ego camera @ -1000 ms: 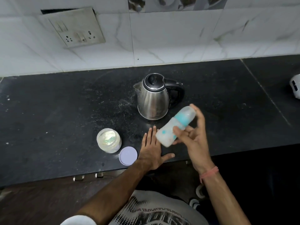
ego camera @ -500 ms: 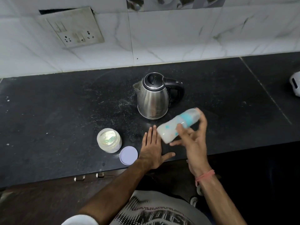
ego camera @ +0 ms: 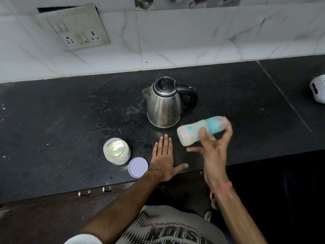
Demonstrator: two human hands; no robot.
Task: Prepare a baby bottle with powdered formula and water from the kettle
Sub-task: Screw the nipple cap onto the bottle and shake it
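My right hand (ego camera: 213, 148) holds a capped baby bottle (ego camera: 191, 132) with a teal collar, tilted nearly on its side above the counter, milky liquid inside. The thumb and fingers wrap round its middle; it looks blurred. My left hand (ego camera: 164, 159) lies flat, fingers straight, palm down on the black counter (ego camera: 61, 124) near its front edge. A steel kettle (ego camera: 164, 104) with a black lid and handle stands just behind both hands. An open jar of formula powder (ego camera: 117, 150) sits left of my left hand, its lilac lid (ego camera: 138, 167) lying beside it.
A white tiled wall with a socket plate (ego camera: 77, 27) rises behind the counter. A white object (ego camera: 318, 88) shows at the right edge. Powder specks dust the counter left of the kettle. Drawer handles (ego camera: 95, 191) sit below the front edge.
The bottle in my right hand has tipped from steeply slanted to nearly horizontal and shifted slightly right. My left hand stays flat on the counter.
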